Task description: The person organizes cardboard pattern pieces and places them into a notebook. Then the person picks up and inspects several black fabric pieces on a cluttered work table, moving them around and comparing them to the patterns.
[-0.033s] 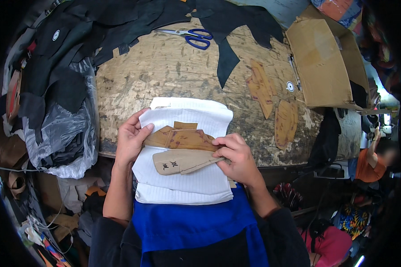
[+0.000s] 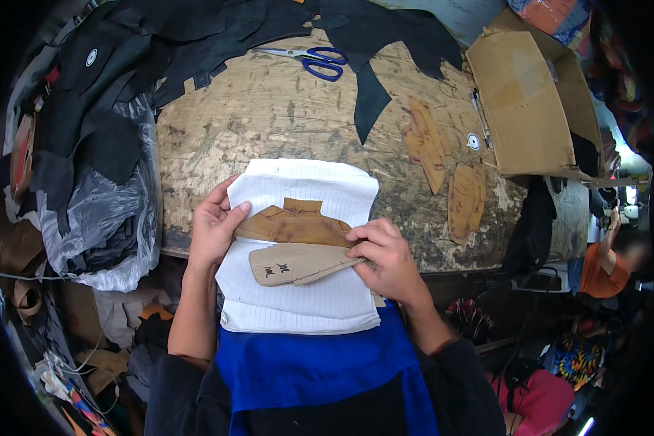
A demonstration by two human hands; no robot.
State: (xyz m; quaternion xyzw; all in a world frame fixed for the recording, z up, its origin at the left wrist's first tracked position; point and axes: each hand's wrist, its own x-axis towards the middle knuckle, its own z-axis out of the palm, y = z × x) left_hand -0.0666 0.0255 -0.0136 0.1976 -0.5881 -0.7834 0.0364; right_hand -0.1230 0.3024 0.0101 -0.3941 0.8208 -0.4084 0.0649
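Observation:
A stack of white ribbed fabric (image 2: 298,301) lies over the near edge of a worn wooden table (image 2: 269,123) and my blue apron (image 2: 305,370). On the stack rest a dark brown cardboard pattern piece (image 2: 301,227) and, just below it, a lighter tan pattern piece (image 2: 287,265) with pen marks. My left hand (image 2: 212,234) grips the stack's left edge, thumb pressing on the brown piece's left end. My right hand (image 2: 386,260) pinches the right end of the tan piece.
Blue-handled scissors (image 2: 318,62) lie at the table's far side among black leather cut-offs (image 2: 196,36). Two more brown pattern pieces (image 2: 425,142) lie to the right, by an open cardboard box (image 2: 530,109). A plastic bag of scraps (image 2: 102,218) hangs left. Another person (image 2: 603,265) sits far right.

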